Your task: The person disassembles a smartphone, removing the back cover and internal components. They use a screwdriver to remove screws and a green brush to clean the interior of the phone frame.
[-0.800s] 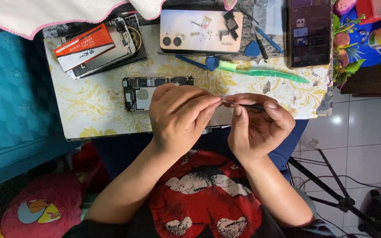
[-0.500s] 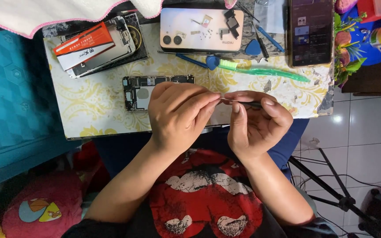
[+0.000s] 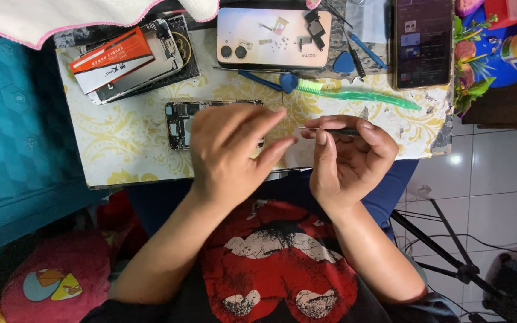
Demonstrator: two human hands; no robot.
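The right hand (image 3: 351,158) pinches slim dark tweezers (image 3: 330,130) — fingers clamped on them, tips toward the left hand (image 3: 231,152), whose fingers are loosely spread and empty over the opened phone (image 3: 181,122) on the bench (image 3: 127,155) — a fine-part step, needing a steady, precise placement.

A small table (image 3: 121,155) with a cream cloth patterned in yellow scrolls stands over a white tiled floor (image 3: 498,173) — pale grout lines, a bright glare spot near the table's corner. A teal quilted cover (image 3: 7,119) fills the left side. A black tripod (image 3: 450,257) stands on the tiles at lower right — cables trail beside it.
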